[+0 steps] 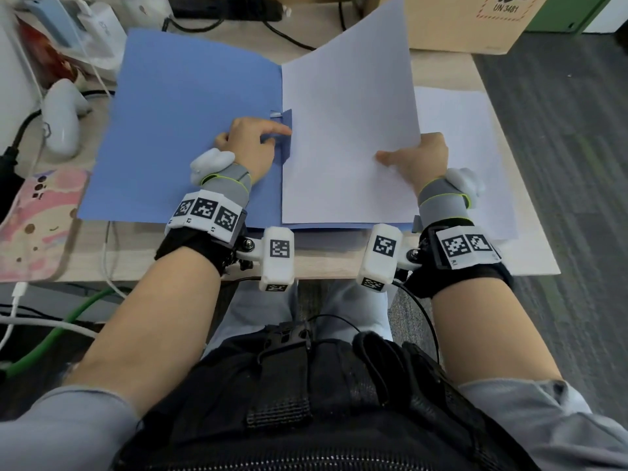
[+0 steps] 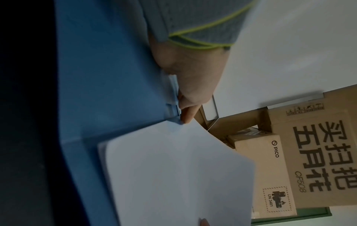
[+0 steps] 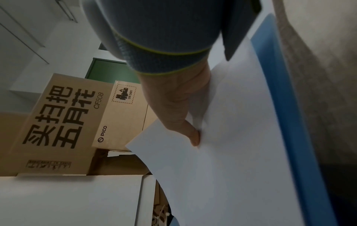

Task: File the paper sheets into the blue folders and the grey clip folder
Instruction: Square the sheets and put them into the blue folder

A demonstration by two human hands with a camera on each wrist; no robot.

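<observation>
A blue folder (image 1: 190, 130) lies open on the desk. At its spine a small blue flap (image 1: 288, 130) stands up, and my left hand (image 1: 251, 141) pinches it with index finger stretched out and thumb below. My right hand (image 1: 418, 158) pinches the right edge of a white sheet (image 1: 350, 130), thumb on top. This sheet covers the folder's right half, with its far end curling upward. The left wrist view shows my left hand (image 2: 193, 79) on the folder (image 2: 115, 76) beside the sheet (image 2: 183, 175). The right wrist view shows my right hand (image 3: 179, 107) holding the sheet (image 3: 241, 137) over the folder (image 3: 280, 91).
More white sheets (image 1: 475, 158) lie on the desk right of the folder. A white controller (image 1: 63, 120) and a pink pad (image 1: 37, 226) sit at the left. Cardboard boxes (image 1: 469, 22) and cables stand behind. The desk's front edge (image 1: 323, 263) runs under my wrists.
</observation>
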